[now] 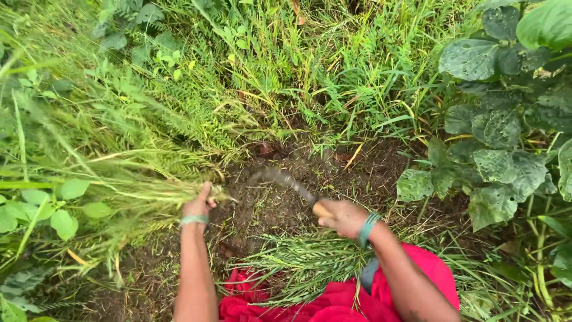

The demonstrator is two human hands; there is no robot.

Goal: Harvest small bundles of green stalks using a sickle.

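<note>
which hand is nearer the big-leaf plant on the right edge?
Right. The right hand, gripping the sickle, sits just left of the broad-leaved plant. The left hand holds a grass bunch far across the bare soil.

Head cam, steep downward, close.
</note>
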